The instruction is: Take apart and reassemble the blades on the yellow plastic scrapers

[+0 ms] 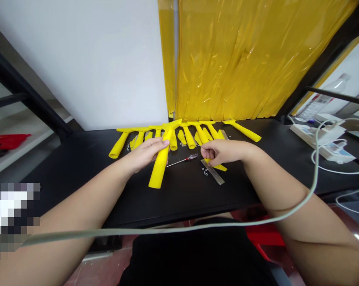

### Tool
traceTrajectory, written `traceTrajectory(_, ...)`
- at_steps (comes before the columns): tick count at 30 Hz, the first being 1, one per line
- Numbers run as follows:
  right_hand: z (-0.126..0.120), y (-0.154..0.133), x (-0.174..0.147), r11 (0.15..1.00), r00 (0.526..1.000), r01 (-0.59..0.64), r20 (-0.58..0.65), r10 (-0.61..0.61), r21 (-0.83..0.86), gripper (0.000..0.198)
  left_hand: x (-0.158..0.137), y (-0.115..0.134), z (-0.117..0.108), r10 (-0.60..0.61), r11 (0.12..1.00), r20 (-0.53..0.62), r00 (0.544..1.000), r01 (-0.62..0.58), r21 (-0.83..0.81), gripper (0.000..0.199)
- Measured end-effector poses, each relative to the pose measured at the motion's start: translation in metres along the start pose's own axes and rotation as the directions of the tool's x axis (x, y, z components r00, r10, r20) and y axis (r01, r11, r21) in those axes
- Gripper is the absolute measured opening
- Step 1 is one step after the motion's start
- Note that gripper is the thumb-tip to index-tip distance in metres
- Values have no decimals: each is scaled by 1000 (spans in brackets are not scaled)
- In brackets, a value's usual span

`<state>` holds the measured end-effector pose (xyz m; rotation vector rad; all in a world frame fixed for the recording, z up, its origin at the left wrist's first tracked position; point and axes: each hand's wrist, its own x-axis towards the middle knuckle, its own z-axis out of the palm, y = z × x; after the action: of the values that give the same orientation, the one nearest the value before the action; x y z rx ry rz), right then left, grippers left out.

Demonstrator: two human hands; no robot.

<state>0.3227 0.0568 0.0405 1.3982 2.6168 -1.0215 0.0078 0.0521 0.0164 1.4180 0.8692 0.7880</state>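
My left hand (pixel 148 153) is wrapped around a yellow scraper handle (pixel 160 167), a hollow tube with a wide flat head at its far end. It is raised above the black table, its tube end toward me. The fingers of my right hand (pixel 215 151) are curled and pinch a flat yellow plate (pixel 221 167), partly hidden beneath them. Under that plate lies a bare metal strip (pixel 217 177). Several small screws and nuts (pixel 205 172) lie just left of the strip. Between my hands rests a screwdriver (pixel 183 160) with a clear and red grip.
More yellow handles (pixel 119 146) line the back of the black table (pixel 173 198), with yellow plates among them. One handle (pixel 245 132) lies apart at right. A pale cable (pixel 197 228) crosses in front of my arms. White power adapters (pixel 319 137) and a plastic bottle (pixel 324 99) are at right.
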Motion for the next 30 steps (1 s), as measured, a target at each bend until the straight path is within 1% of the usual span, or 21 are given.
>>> traceTrajectory(3,-1,4,0,999,1000,-2,-20,2,-45,23,-1,2,0,3,1000,19,1000,-3,13,36)
traceTrajectory(6,-4,2,-3,995,999,-36,-6,35,-90,22,-2,7,2,-5,999,42,999,3,52,33)
traceTrajectory(8,-6,-1,-5,994,1000,-26,-1,26,-109,23,-4,10,2,-12,996,64,998,6,86,30)
traceTrajectory(10,-7,-4,-5,993,1000,8,16,-6,-116,29,-5,12,2,-3,992,98,995,-9,126,29)
traceTrajectory(12,-7,-4,-4,992,999,21,44,-15,-124,36,-6,13,3,11,988,123,992,-30,154,33)
traceTrajectory(16,-4,0,0,990,999,-32,33,37,-140,50,-7,14,4,25,983,109,994,-44,178,40)
traceTrajectory(18,-4,2,0,989,999,-45,24,48,-144,54,-7,14,5,26,981,104,994,-45,188,41)
traceTrajectory(23,-4,0,-1,984,997,-69,18,73,-165,47,-7,14,6,20,980,89,996,-37,197,43)
traceTrajectory(30,-2,-3,1,982,993,-102,34,109,-159,48,-6,13,5,26,979,105,994,-46,199,45)
